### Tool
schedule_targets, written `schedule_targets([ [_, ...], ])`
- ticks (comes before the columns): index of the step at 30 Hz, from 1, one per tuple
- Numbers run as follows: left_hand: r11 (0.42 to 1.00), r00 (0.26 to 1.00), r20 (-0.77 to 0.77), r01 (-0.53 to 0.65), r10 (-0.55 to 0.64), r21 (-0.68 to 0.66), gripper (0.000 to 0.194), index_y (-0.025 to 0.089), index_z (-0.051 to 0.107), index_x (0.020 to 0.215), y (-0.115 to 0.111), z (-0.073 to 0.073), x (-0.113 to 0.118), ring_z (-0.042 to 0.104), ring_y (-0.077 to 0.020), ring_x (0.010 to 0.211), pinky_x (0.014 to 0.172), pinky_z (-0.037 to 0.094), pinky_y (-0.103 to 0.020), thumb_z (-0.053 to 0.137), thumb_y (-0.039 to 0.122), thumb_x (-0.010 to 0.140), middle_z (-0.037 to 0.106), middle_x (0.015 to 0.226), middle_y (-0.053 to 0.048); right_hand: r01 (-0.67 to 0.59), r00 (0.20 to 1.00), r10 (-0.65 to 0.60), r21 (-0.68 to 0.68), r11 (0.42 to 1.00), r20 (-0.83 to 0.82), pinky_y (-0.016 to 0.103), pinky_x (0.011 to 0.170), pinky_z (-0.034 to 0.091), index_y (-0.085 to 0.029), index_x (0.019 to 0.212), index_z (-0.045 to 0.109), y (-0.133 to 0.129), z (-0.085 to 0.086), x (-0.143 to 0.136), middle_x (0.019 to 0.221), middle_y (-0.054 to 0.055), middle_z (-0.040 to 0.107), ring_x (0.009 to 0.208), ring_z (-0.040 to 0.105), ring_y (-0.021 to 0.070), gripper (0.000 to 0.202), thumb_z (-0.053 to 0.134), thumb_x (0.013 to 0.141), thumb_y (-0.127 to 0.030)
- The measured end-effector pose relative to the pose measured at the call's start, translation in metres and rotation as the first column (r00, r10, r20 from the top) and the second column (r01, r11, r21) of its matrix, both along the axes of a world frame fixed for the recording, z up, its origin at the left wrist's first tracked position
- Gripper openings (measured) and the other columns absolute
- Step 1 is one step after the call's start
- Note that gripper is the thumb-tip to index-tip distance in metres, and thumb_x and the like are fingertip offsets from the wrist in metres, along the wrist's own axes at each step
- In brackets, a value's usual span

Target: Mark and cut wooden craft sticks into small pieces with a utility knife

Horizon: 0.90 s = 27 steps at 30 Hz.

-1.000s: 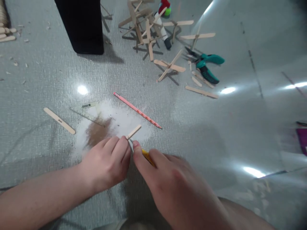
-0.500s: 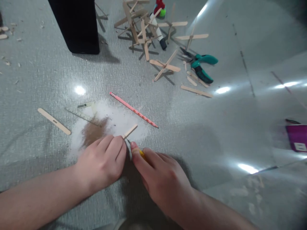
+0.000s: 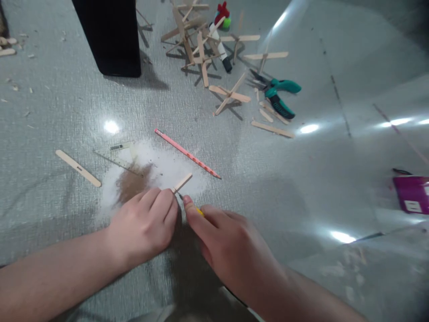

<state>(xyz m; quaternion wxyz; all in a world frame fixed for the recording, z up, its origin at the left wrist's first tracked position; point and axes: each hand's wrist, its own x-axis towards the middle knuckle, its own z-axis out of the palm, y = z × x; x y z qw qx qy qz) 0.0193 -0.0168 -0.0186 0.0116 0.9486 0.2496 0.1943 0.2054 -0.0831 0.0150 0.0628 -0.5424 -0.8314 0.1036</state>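
Observation:
My left hand (image 3: 147, 219) is closed around a wooden craft stick (image 3: 182, 182); only the stick's far end sticks out past the fingers. My right hand (image 3: 223, 237) grips a yellow-handled craft knife (image 3: 200, 211), most of its handle hidden in the fist. Its thin blade points at the stick, right beside my left fingers; whether it touches the wood I cannot tell. Beyond the hands lies a pink pencil (image 3: 187, 154). To the left are a clear set square (image 3: 117, 160) and another craft stick (image 3: 78, 168) with a small slot in its middle.
A black upright object (image 3: 114, 40) stands at the back left. Crossed craft-stick pieces (image 3: 229, 94) and a white marker (image 3: 220, 48) lie at the back. Teal-handled pliers (image 3: 279, 96) rest beside stick scraps (image 3: 273, 129). A purple item (image 3: 410, 192) is at far right.
The view has shifted slightly. My right hand and the knife have tilted and moved a little at the stick, while my left hand keeps its hold.

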Motion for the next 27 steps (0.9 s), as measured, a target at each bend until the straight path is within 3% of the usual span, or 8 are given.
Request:
schedule_targets([
  [4, 1.000, 1.000, -0.011, -0.006, 0.006, 0.002, 0.020, 0.012, 0.059, 0.083, -0.001, 0.000, 0.000, 0.054, -0.0172, 0.062, 0.052, 0.048, -0.029, 0.045, 0.004, 0.094, 0.060, 0.071, -0.005, 0.015, 0.998, -0.014, 0.026, 1.000, -0.057, 0.026, 0.054, 0.046, -0.009, 0.125, 0.062, -0.005, -0.012, 0.004, 0.075, 0.004, 0.067, 0.057, 0.059, 0.0140, 0.040, 0.037, 0.094, -0.006],
  [13, 1.000, 1.000, -0.019, 0.011, -0.011, -0.013, 0.024, 0.013, 0.059, 0.082, 0.002, 0.003, -0.001, 0.054, -0.0162, 0.062, 0.053, 0.050, -0.028, 0.041, 0.007, 0.097, 0.060, 0.072, -0.005, -0.003, 1.000, 0.005, -0.110, 0.994, 0.015, 0.024, 0.052, 0.038, -0.012, 0.127, 0.063, 0.006, 0.007, 0.003, 0.069, 0.000, 0.063, 0.051, 0.054, 0.0114, 0.043, 0.043, 0.090, -0.004],
  [21, 1.000, 1.000, 0.002, 0.003, -0.003, -0.012, 0.021, 0.010, 0.061, 0.083, 0.001, 0.002, 0.000, 0.057, -0.0190, 0.059, 0.049, 0.051, -0.031, 0.044, 0.002, 0.093, 0.062, 0.070, -0.006, 0.011, 0.999, -0.013, -0.058, 0.998, -0.037, 0.025, 0.054, 0.046, -0.010, 0.125, 0.064, -0.001, -0.004, 0.002, 0.074, 0.003, 0.066, 0.056, 0.058, 0.0131, 0.040, 0.040, 0.093, -0.005],
  [27, 1.000, 0.998, 0.061, -0.008, 0.007, 0.016, 0.023, 0.010, 0.061, 0.082, 0.000, 0.002, 0.001, 0.057, -0.0188, 0.055, 0.045, 0.048, -0.031, 0.043, 0.000, 0.092, 0.063, 0.068, -0.006, 0.034, 0.984, -0.044, -0.063, 0.997, -0.173, 0.025, 0.057, 0.051, -0.011, 0.131, 0.058, -0.004, -0.011, 0.009, 0.076, 0.003, 0.067, 0.060, 0.063, 0.0144, 0.041, 0.038, 0.096, -0.007],
])
